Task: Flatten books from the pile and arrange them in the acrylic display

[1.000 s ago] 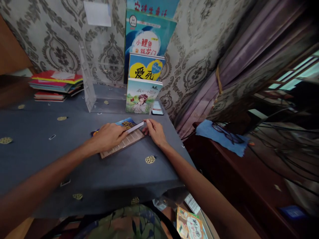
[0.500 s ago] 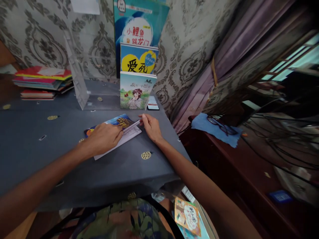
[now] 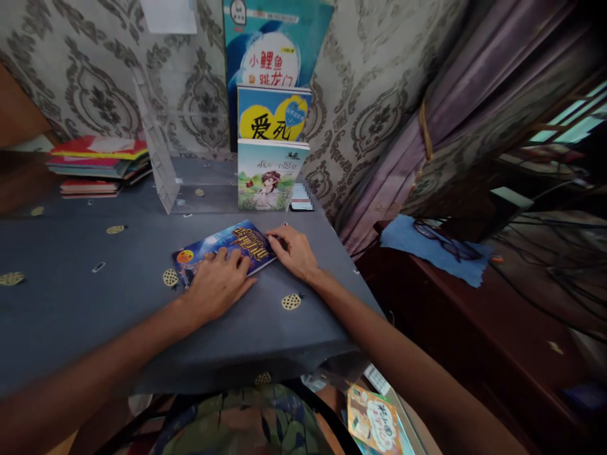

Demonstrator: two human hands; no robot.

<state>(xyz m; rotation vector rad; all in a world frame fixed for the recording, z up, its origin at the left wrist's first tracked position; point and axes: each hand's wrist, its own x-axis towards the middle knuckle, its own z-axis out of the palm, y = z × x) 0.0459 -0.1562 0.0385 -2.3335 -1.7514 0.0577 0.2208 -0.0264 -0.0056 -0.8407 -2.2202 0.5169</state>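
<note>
Grey worktop (image 3: pixel 71 316) below, left hand (image 3: pixel 217 284) lies spread on the blue book (image 3: pixel 227 238), right hand (image 3: pixel 294 251) at its corner, grip I can't quite tell.

A stack of books (image 3: pixel 92 163) lies at the far left of the desk (image 3: pixel 123 278). On the right, a cord (image 3: pixel 425 129) ties back a purple curtain (image 3: pixel 455 101); nearer, eyeglasses (image 3: pixel 446 242) rest on a blue cloth (image 3: pixel 431 260) over a dark red surface (image 3: pixel 455 309).
</note>
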